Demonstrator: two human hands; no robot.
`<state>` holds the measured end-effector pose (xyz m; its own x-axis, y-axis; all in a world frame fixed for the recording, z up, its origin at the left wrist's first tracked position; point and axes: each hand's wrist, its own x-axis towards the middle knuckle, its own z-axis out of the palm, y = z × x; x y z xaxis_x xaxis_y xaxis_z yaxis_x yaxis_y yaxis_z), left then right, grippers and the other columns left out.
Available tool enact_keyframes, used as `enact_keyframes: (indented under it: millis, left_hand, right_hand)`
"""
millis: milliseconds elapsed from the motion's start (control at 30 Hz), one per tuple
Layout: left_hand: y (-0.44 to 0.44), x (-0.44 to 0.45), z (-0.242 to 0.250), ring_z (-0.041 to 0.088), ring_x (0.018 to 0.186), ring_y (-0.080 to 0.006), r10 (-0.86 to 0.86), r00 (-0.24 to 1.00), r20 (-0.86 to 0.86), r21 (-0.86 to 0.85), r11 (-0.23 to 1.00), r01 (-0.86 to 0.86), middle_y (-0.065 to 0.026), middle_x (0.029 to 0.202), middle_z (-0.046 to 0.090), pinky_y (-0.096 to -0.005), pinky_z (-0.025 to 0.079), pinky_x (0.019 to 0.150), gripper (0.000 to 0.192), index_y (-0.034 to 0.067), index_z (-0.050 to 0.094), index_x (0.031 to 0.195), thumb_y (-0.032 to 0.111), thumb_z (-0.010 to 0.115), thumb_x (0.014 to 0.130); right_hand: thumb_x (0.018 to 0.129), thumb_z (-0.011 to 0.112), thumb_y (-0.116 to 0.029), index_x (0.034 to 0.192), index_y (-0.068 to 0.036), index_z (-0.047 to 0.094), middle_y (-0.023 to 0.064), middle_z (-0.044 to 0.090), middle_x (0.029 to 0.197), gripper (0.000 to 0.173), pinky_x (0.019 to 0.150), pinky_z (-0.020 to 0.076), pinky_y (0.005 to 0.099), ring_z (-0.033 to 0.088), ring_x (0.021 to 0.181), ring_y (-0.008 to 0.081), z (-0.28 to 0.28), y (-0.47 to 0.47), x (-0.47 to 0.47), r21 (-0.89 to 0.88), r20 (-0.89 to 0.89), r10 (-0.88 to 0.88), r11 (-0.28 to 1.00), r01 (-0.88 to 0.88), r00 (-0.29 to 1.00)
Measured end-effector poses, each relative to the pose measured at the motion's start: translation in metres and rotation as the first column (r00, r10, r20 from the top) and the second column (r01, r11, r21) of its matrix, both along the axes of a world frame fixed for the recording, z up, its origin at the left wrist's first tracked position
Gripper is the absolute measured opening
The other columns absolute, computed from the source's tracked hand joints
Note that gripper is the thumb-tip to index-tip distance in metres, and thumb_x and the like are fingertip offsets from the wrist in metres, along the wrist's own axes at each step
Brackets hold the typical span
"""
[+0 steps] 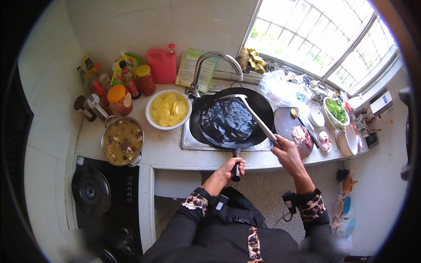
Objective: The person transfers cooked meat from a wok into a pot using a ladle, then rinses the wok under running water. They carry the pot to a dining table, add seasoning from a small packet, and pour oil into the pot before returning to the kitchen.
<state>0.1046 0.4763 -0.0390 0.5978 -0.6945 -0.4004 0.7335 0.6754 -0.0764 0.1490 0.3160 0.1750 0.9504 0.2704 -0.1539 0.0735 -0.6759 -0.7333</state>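
Note:
My left hand point(232, 169) grips the dark handle of a black wok point(267, 115), which rests over the stainless steel sink point(194, 144) with rippling water inside it. In my right hand point(286, 153) is the handle of a metal spatula point(258, 120); its head lies at the far part of the wok, over the water. The curved faucet point(199, 70) arches above the wok's far left rim. Left of the sink, a white bowl point(148, 122) holds yellow potato slices. Farther left stands a steel pot point(142, 148) of soup with chunks in it.
A gas stove point(121, 210) is at lower left. Jars, bottles and a pink jug point(161, 65) line the back wall. At right are a round cutting board point(283, 123) with raw meat and a knife, a small meat dish point(325, 142), a basket of greens point(336, 111) and a plastic bag point(279, 88).

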Motion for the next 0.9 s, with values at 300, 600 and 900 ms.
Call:
enact_keyframes:
  millis: [300,600,900]
  left_hand:
    - [-0.035,0.008,0.048,0.045,0.049,-0.0047,0.041,0.999,-0.007,-0.408,0.912,-0.04,0.0042,0.061,0.045,-0.022,0.042,0.048,0.012,0.008,0.044,0.072,0.009,0.048,0.083]
    - [-0.074,0.024,0.094,0.045,0.048,-0.0055,0.081,0.997,-0.005,-0.69,0.721,-0.062,0.0038,0.061,0.044,-0.0235,0.043,0.049,0.01,0.008,0.041,0.076,0.01,0.044,0.085]
    - [-0.124,0.033,0.133,0.046,0.048,-0.0065,0.226,0.968,0.108,-0.876,0.482,-0.015,0.0038,0.06,0.041,-0.0263,0.043,0.051,0.006,0.011,0.039,0.081,0.011,0.044,0.084]
  right_hand:
    - [0.079,0.06,-0.009,0.121,0.0,0.051,0.0153,0.061,0.087,0.045,0.072,0.0463,0.0329,0.061,0.076,0.0233,0.027,-0.045,-0.003,-0.205,0.283,0.122,0.977,-0.064,0.951]
    - [0.074,0.064,-0.007,0.117,-0.002,0.054,0.0152,0.06,0.091,0.044,0.071,0.047,0.0365,0.061,0.081,0.0294,0.071,-0.083,0.016,-0.382,0.434,0.35,0.906,-0.182,0.83]
    - [0.075,0.062,-0.001,0.115,-0.003,0.056,0.0107,0.057,0.08,0.041,0.057,0.0451,0.0314,0.06,0.064,0.0201,0.105,-0.122,0.03,-0.344,0.56,0.416,0.903,-0.256,0.716]
